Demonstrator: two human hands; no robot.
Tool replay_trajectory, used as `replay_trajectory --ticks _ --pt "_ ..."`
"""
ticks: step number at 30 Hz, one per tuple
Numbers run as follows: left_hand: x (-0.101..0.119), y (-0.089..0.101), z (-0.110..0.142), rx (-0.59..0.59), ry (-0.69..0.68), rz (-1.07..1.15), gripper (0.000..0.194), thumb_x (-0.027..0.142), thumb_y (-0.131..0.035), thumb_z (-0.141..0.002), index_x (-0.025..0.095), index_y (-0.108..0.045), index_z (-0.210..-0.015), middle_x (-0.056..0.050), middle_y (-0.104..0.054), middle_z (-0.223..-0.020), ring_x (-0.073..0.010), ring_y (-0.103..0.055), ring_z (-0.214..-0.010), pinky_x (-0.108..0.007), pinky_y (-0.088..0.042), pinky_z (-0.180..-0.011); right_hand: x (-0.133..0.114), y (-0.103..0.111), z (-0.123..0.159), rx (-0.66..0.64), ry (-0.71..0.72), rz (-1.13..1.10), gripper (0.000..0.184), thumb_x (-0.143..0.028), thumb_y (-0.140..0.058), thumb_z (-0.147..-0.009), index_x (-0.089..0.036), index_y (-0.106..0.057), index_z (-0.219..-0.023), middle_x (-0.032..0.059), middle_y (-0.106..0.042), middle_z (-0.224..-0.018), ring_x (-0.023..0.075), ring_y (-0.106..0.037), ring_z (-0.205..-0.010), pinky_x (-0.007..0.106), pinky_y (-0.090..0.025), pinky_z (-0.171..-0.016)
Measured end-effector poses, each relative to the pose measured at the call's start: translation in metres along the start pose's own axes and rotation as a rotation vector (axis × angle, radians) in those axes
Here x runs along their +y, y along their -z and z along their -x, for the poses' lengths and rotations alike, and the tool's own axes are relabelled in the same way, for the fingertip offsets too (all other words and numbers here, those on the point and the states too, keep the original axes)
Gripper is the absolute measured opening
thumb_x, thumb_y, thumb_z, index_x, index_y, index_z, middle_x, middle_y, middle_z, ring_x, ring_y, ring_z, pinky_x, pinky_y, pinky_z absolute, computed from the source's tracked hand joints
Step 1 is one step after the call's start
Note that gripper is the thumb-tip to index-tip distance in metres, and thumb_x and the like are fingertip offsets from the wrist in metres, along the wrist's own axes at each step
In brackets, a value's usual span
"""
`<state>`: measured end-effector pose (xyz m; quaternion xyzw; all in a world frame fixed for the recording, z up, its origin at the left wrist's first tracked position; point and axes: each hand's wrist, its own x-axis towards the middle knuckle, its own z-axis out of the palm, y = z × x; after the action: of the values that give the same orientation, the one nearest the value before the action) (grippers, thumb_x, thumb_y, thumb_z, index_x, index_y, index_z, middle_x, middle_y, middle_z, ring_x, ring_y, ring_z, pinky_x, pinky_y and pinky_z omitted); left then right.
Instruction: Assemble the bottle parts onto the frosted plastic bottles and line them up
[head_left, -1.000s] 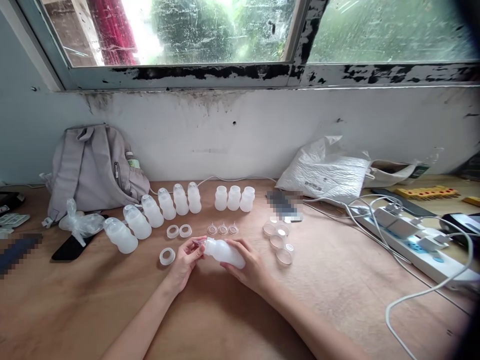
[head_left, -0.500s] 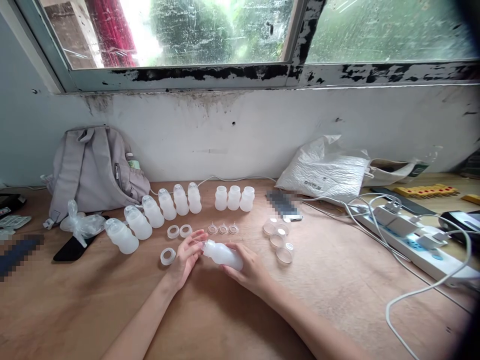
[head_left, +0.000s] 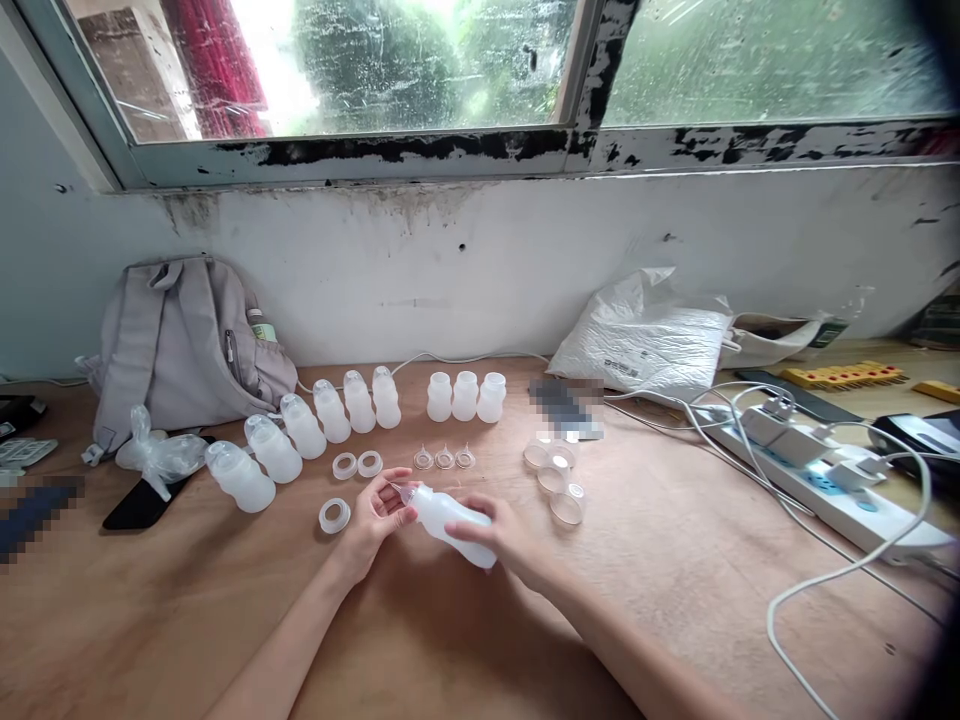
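My right hand (head_left: 491, 535) is wrapped around the body of a frosted white baby bottle (head_left: 450, 522), which lies tilted with its mouth toward the left. A clear, pointed nipple (head_left: 406, 493) sits at the bottle's mouth. My left hand (head_left: 379, 515) has its fingers and thumb closed around this nipple. Just beyond my hands stand three loose nipples (head_left: 444, 457) in a row. To the left lie two collar rings (head_left: 357, 465), and a third collar ring (head_left: 334, 515) is nearer. Right of the bottle are several clear caps (head_left: 567, 505).
Several capped bottles (head_left: 274, 450) form a curved row at the left. Three uncapped bottles (head_left: 465, 397) stand at the back. A backpack (head_left: 187, 340), a knotted plastic bag (head_left: 154, 455), a silver mailer (head_left: 641, 335), a phone (head_left: 566, 410) and a power strip (head_left: 832, 490) with loose cables surround them.
The bottle's base has swung down toward me, and my right hand has shifted along with it. My left hand's fingers have closed in on the nipple, which now shows at the bottle's mouth.
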<state>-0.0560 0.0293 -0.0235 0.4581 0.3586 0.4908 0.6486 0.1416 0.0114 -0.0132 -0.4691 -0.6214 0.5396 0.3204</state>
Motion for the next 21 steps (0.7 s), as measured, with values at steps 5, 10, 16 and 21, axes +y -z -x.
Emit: replay_trajectory --ticks 5,10,16,21 --pt "0.008 -0.005 0.004 -0.025 -0.041 0.024 0.041 0.02 -0.074 -0.06 0.018 -0.058 -0.097 -0.012 -0.061 -0.106 -0.0259 -0.055 -0.1 -0.03 -0.044 -0.077 -0.004 0.001 0.0 -0.248 -0.233 -0.396 0.044 -0.051 -0.043 -0.078 -0.012 -0.056 -0.092 0.0044 -0.058 -0.066 0.0102 -0.051 -0.045 0.018 -0.031 -0.033" --pt "0.003 -0.013 0.004 0.046 0.061 0.076 0.04 0.033 -0.069 -0.067 0.016 -0.06 -0.102 -0.01 -0.061 -0.105 -0.0232 -0.054 -0.1 -0.029 -0.041 -0.083 0.002 -0.008 0.001 0.215 0.239 0.22 0.035 -0.039 -0.061 -0.07 -0.02 -0.055 -0.098 0.0066 -0.061 -0.092 0.02 -0.058 -0.079 0.029 -0.047 -0.061" --pt "-0.005 -0.008 0.003 0.059 0.033 -0.044 0.03 0.034 -0.067 -0.069 0.014 -0.066 -0.09 -0.009 -0.065 -0.096 -0.0221 -0.056 -0.09 -0.026 -0.041 -0.075 -0.001 -0.013 0.004 0.178 0.177 0.163 0.031 -0.039 -0.062 -0.068 -0.018 -0.058 -0.091 0.0048 -0.063 -0.081 0.0186 -0.059 -0.07 0.027 -0.046 -0.056" --pt "0.0 -0.006 0.009 -0.027 -0.025 -0.07 0.034 0.033 -0.067 -0.068 0.014 -0.065 -0.097 -0.011 -0.064 -0.098 -0.0226 -0.057 -0.084 -0.026 -0.042 -0.068 -0.001 -0.011 0.003 -0.142 -0.248 -0.486 0.036 -0.047 -0.054 -0.071 -0.012 -0.057 -0.079 0.0018 -0.057 -0.058 0.0092 -0.049 -0.039 0.017 -0.024 -0.028"
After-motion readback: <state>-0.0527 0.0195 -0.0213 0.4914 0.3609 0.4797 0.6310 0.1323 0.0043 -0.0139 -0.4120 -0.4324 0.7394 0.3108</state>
